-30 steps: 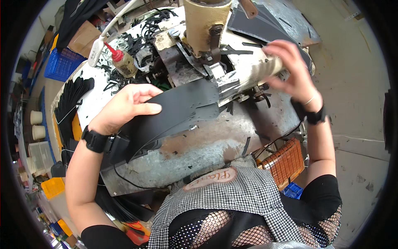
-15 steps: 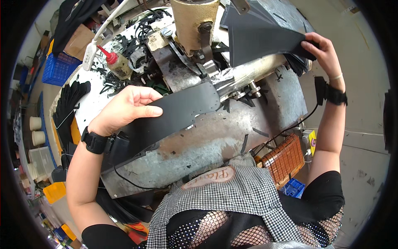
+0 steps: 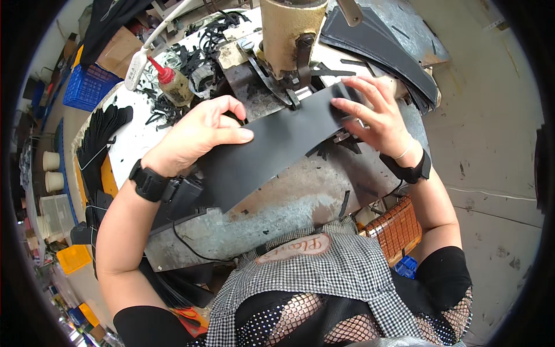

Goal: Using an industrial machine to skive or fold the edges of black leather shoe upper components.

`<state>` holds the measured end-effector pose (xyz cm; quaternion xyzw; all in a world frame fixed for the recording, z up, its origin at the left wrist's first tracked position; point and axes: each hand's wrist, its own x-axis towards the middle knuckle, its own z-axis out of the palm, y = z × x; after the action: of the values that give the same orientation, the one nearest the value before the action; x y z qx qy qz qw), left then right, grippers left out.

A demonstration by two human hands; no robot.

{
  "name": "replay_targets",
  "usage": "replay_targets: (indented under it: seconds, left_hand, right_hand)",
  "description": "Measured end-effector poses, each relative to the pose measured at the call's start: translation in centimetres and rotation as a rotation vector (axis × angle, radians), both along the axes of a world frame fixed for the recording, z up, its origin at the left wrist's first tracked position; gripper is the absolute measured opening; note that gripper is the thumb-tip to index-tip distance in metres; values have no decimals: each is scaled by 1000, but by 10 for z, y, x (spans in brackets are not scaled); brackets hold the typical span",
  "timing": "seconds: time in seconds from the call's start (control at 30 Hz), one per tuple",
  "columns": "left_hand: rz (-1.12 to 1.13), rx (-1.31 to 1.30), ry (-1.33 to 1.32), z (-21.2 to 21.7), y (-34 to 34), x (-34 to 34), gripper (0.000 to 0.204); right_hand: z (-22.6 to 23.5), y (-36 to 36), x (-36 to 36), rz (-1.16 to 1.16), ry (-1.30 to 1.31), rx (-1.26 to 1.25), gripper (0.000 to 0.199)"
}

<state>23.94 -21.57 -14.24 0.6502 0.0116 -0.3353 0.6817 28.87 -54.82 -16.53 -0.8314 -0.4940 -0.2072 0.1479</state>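
A long black strip of flexible, leather-like sheet (image 3: 272,139) lies slantwise under the foot of a cream-coloured machine (image 3: 287,43). My left hand (image 3: 199,134) pinches its upper edge, thumb on top, left of the machine's metal presser foot (image 3: 292,101). At the strip's right end is my right hand (image 3: 378,113), fingers spread over the slightly lifted, blurred end; its thumb is partly hidden below. The strip's left end passes beneath my left wrist, over the metal work plate (image 3: 277,208).
A stack of black cut pieces (image 3: 381,49) lies at the back right. Black offcuts (image 3: 211,34) and a red-capped bottle (image 3: 173,87) are behind my left hand. Bundled black strips (image 3: 98,144) hang at the table's left edge. A blue crate (image 3: 87,87) stands beyond.
My right hand has let go of a large black piece, now on the back-right stack, and come in to the strip's right end. My left hand has shifted the strip rightward.
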Motion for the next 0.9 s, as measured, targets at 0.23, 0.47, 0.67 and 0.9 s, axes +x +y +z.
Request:
replay_targets:
  seconds: [0.23, 0.47, 0.67, 0.9]
  left_hand:
    - [0, 66, -60, -4, 3, 1, 21]
    - [15, 53, -9, -2, 6, -27, 18]
    - [28, 81, 8, -2, 8, -51, 18]
    - [76, 68, -9, -5, 12, -63, 18]
  right_hand:
    - [69, -94, 47, -214, 211, 51, 17]
    - [56, -124, 78, -688, 436, 63, 48]
    - [22, -79, 84, -387, 191, -45, 71]
    - [21, -89, 106, -327, 418, 52, 65]
